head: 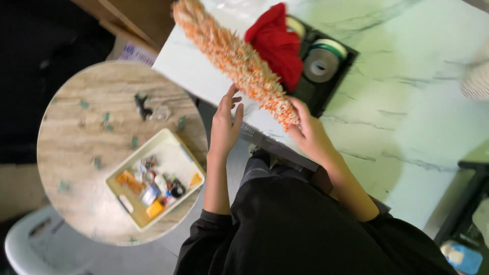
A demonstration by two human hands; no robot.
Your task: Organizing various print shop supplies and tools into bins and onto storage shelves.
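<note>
A long fuzzy orange-and-white garland strip (234, 58) slants from the top of the view down to the edge of a white marble-patterned table (407, 102). My right hand (310, 133) grips the strip's lower end. My left hand (225, 122) is raised beside the strip's middle, fingers spread, fingertips touching or nearly touching its fuzzy side. Behind the strip lies a bunched red cloth (277, 43).
A black tray (333, 76) on the marble table holds rolls of tape and ribbon (322, 61). To the left stands a round wooden side table (81, 153) with a shallow cream box (155, 178) of small craft items and scattered green bits. A white stool (30, 244) sits at bottom left.
</note>
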